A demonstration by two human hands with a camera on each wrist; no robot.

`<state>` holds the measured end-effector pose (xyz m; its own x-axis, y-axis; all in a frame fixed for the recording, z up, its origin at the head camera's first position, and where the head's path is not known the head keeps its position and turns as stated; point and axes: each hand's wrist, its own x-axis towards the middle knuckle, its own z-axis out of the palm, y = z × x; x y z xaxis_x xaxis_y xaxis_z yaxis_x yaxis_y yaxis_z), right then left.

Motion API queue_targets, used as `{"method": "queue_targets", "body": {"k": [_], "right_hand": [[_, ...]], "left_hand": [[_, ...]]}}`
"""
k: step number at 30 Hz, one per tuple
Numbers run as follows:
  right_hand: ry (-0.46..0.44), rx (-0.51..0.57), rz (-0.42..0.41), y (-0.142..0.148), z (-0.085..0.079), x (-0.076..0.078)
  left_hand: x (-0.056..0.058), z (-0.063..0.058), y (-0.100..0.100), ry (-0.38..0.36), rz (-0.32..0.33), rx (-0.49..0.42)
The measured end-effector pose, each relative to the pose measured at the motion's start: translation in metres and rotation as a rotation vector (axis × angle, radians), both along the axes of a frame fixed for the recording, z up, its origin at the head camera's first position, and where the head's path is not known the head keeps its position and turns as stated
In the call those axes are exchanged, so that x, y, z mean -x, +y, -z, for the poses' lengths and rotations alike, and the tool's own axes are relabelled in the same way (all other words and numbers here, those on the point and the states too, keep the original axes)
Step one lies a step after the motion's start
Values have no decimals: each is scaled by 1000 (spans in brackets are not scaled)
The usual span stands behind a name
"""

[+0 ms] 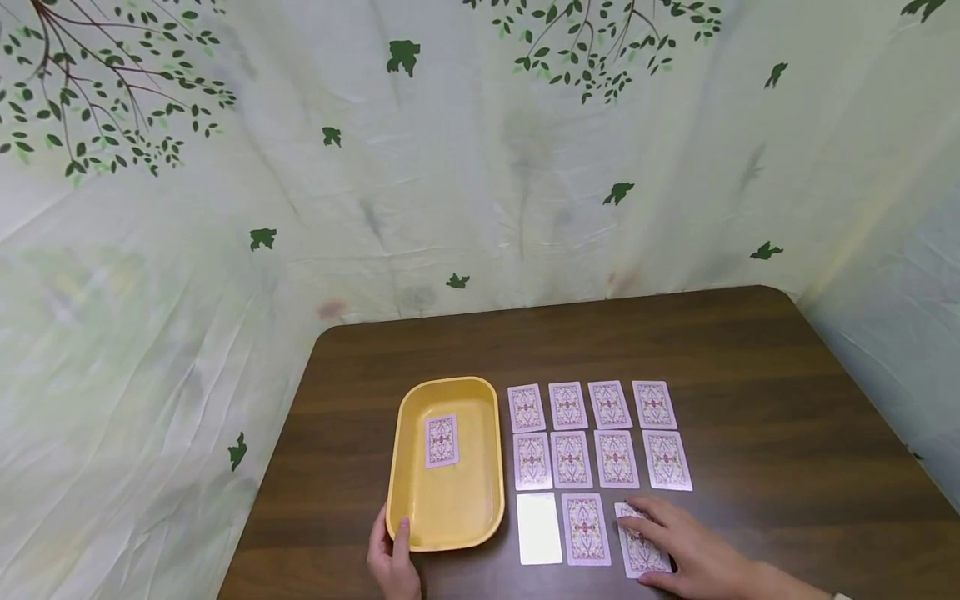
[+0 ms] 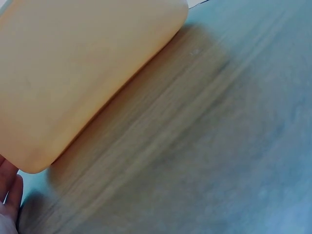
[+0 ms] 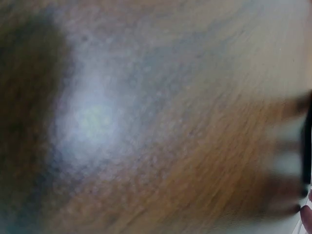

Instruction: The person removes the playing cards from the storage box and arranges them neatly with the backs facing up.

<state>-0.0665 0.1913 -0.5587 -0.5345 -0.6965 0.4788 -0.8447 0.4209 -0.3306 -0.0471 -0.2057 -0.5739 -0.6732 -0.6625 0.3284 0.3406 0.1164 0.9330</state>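
Observation:
In the head view, my left hand (image 1: 394, 562) holds a yellow tray (image 1: 393, 467) at its near left corner, with the thumb over the rim. The tray's outer wall (image 2: 83, 68) fills the upper left of the left wrist view, with a few fingertips (image 2: 13, 192) beside it. My right hand (image 1: 690, 550) spans a playing card (image 1: 637, 546) in the near row, fingers at its far edge and thumb at its near edge. That card has a purple patterned back and lies slightly askew. Part of it is hidden under the hand.
Patterned card backs (image 1: 570, 458) lie in rows right of the tray. One near-row card (image 1: 540, 529) looks plain white. A single card (image 1: 442, 440) lies inside the tray. The brown wooden table (image 1: 772, 400) meets a leaf-printed curtain (image 1: 525, 208) at the back.

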Motion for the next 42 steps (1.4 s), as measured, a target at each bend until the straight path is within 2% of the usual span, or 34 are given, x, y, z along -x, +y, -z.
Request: {"method": "queue_targets", "body": {"k": [7,14,22,31,37,42], "right_hand": [[-12,-13,48,-1,0,5],[-29,-25,43,-1,-3,8],[-36,-35,47,-2,-6,11],[-39,-64,55,-3,-8,14],[-26,-53,35,-2,-6,11],[-25,-45,29,-3,-5,9]], "left_hand": [[-2,-21,8,32,8,0],[2,-5,3,10,16,-1],[3,-1,1,-36,-1,6],[2,-6,2,23,14,6],[-1,-5,2,-26,-16,13],[-4,-13,6,-35,-24,18]]}}
